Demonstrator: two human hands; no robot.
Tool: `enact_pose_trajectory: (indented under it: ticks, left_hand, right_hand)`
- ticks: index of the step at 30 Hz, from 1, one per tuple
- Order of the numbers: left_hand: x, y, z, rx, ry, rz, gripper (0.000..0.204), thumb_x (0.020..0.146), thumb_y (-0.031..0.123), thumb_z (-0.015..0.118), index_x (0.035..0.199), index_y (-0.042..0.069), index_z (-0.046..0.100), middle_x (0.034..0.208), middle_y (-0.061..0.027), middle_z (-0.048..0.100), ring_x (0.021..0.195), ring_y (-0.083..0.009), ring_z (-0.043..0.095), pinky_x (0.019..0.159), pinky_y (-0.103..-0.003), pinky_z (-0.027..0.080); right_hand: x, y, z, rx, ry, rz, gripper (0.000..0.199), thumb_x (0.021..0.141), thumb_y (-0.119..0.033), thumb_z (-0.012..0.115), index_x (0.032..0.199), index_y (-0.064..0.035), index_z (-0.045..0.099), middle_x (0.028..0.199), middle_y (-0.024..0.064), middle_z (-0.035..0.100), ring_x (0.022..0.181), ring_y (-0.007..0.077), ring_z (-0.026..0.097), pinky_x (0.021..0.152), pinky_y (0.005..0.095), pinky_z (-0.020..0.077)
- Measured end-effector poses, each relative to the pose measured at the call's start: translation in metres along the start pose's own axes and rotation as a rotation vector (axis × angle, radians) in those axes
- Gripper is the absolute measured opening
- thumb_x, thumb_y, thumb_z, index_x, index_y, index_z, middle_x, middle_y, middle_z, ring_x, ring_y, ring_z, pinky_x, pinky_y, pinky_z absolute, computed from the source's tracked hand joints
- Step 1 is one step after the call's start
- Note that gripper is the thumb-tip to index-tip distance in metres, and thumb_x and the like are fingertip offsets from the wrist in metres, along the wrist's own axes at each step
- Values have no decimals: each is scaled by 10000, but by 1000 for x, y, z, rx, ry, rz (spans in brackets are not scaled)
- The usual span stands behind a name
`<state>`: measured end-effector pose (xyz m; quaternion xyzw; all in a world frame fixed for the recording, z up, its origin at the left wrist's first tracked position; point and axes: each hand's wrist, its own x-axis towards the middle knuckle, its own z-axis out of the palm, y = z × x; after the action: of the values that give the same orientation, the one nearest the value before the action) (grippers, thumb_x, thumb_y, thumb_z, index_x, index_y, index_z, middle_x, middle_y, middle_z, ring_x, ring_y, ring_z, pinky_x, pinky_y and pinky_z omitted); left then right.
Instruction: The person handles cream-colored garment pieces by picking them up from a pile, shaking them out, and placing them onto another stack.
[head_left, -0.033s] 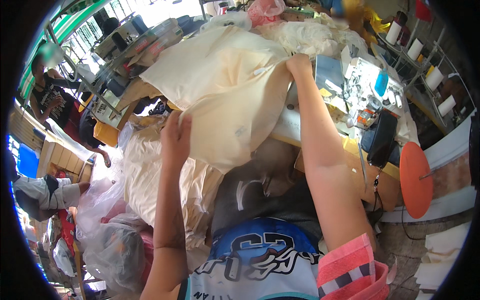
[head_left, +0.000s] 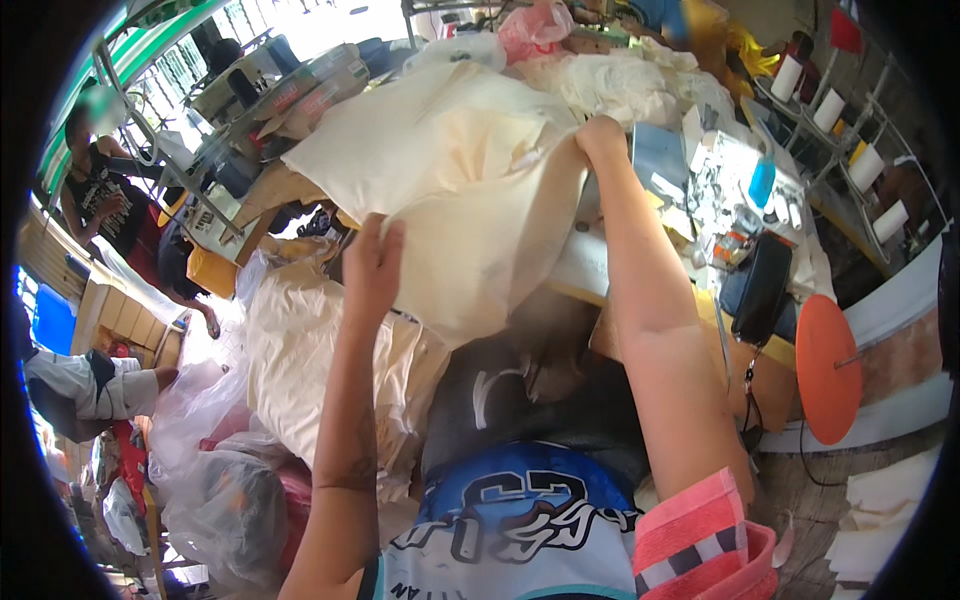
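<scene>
left hand (head_left: 372,262): closed on the near edge of the cream cloth (head_left: 470,190), fingers curled over it
right hand (head_left: 600,135): gripping the cloth's far side, fingers hidden in the fold
cream cloth: held up, spread between both hands above the desk (head_left: 585,270)
pile of cream pieces (head_left: 300,370): below the left hand
black pouch (head_left: 760,290): on the desk, right of the right forearm
</scene>
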<state>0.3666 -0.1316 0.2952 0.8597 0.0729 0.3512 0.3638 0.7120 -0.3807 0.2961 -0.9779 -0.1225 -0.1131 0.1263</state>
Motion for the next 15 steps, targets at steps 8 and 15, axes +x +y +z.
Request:
enact_pose_trajectory:
  ticks: [8, 15]
  left_hand:
    - [36, -6, 99, 401, -139, -2, 277, 928, 292, 535, 975, 19, 533, 894, -230, 654, 843, -423, 644, 749, -538, 498]
    - [34, 7, 100, 466, -90, -42, 257, 903, 267, 551, 963, 18, 528, 889, -212, 654, 822, -402, 655, 725, -517, 517]
  right_hand:
    - [45, 24, -33, -168, 98, -100, 251, 824, -183, 608, 934, 12, 723, 985, 232, 703, 951, 379, 688, 839, 434, 550]
    - [66, 16, -15, 128, 94, 187, 236, 814, -100, 606, 989, 33, 694, 1065, 284, 677, 1044, 400, 663, 888, 437, 545]
